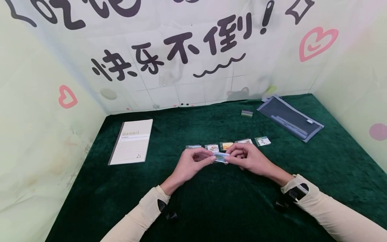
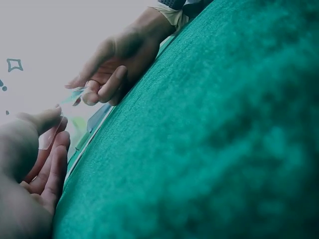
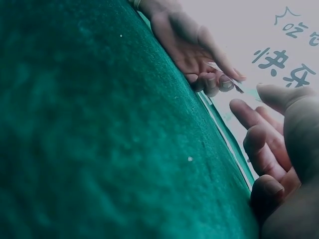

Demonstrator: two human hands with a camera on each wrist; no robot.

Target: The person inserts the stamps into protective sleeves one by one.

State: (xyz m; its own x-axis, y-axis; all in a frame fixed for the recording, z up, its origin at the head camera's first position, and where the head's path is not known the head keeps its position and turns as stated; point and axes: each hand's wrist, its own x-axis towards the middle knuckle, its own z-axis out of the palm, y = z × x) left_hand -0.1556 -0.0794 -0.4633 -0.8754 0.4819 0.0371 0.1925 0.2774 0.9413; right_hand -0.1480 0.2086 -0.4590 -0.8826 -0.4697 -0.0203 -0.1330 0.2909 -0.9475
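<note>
A small picture card [image 1: 221, 157], blue and green in what looks like a clear sleeve, is held up between both hands. My left hand [image 1: 191, 163] pinches its left end between thumb and fingers. At the opposite end my right hand [image 1: 250, 158] pinches it the same way. Behind the hands, several small cards in clear sleeves lie in a row, among them an orange card [image 1: 227, 146] and a white card [image 1: 263, 141] at the right end. Fingers partly cover some of the row. Both wrist views show the two hands meeting at the thin card.
A notebook [image 1: 133, 143] lies on the left of the dark green cloth [image 1: 169, 127]. At the back right is a blue mesh zip pouch [image 1: 290, 117], with a small striped piece [image 1: 246, 113] to its left. Printed fabric walls [image 1: 181, 87] enclose the table.
</note>
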